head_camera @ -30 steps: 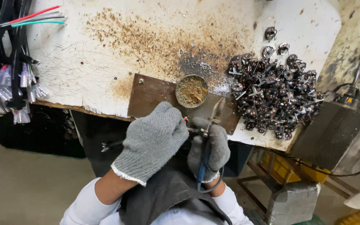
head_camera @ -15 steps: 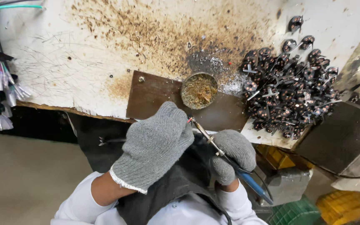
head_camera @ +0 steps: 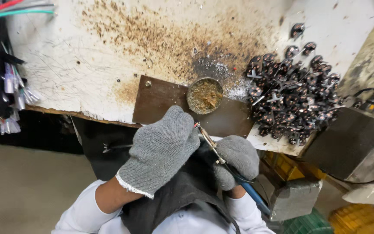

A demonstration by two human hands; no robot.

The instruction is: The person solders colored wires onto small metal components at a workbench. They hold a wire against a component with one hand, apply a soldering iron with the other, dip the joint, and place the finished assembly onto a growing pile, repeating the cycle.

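Landmark: small round tin (head_camera: 204, 95) of brownish paste on a brown plate (head_camera: 161, 99) at the near edge of the scratched white desk (head_camera: 87, 65). Far left of tin: bundle of wires (head_camera: 5, 86) hanging off the desk edge. Below-left of tin: left hand (head_camera: 161, 149), grey knit glove, fingers curled together; what it holds is hidden. Just below tin: soldering iron (head_camera: 213, 147), tip near left fingertips. Below-right: right hand (head_camera: 236, 160), gloved, clamped on the iron's handle. Right of tin: heap of small dark coil parts (head_camera: 293, 95).
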